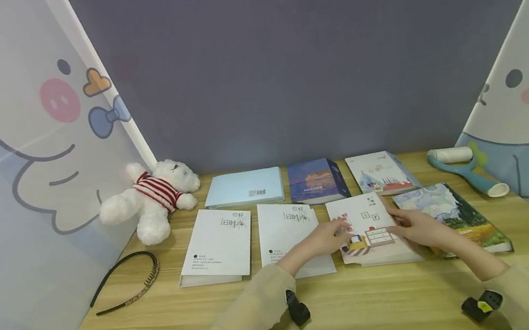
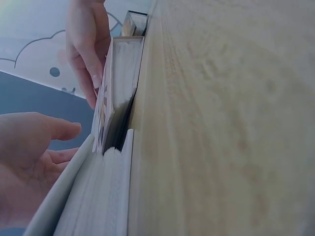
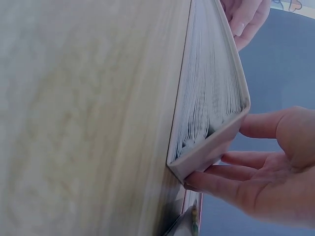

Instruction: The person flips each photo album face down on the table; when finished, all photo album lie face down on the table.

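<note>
A pale photo album (image 1: 366,213) with a drawn dresser and armchair on its cover lies on the table, with both hands at it. My left hand (image 1: 328,237) is at its left side, thumb and fingers apart in the left wrist view. At the opposite side, my right hand (image 1: 420,227) touches the spine (image 3: 211,147), its fingers fairly straight and the thumb near the cover's edge. Left of this album lies a white album (image 1: 286,240) with black lettering. To its right, a landscape-painting album (image 1: 456,212) lies partly behind my right forearm.
Another white lettered album (image 1: 219,243) lies farther left. Behind are a light blue album (image 1: 244,187), a dark blue album (image 1: 314,181) and an illustrated album (image 1: 378,172). A plush toy (image 1: 160,195) and headband (image 1: 148,275) are left; a lint roller (image 1: 465,166) is right.
</note>
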`<action>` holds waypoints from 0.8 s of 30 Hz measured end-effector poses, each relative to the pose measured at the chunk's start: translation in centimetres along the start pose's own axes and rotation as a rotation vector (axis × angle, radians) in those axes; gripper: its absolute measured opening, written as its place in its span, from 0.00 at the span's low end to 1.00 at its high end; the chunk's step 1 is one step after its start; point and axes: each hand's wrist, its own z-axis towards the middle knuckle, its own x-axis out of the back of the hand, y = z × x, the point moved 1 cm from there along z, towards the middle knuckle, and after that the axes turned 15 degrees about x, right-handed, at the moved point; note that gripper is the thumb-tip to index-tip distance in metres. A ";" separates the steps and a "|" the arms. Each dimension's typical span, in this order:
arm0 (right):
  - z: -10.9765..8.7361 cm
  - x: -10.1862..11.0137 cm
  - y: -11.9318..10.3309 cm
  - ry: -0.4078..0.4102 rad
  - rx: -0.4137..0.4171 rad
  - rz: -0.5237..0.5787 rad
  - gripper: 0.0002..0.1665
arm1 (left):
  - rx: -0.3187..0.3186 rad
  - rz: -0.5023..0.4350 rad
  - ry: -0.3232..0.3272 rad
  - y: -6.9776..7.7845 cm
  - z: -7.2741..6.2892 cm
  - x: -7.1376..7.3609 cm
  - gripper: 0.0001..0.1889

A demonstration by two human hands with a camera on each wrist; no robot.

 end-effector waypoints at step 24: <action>2.0 -0.2 -1.6 0.224 0.098 0.000 0.31 | -0.084 -0.125 0.173 -1.8 -2.4 2.8 0.21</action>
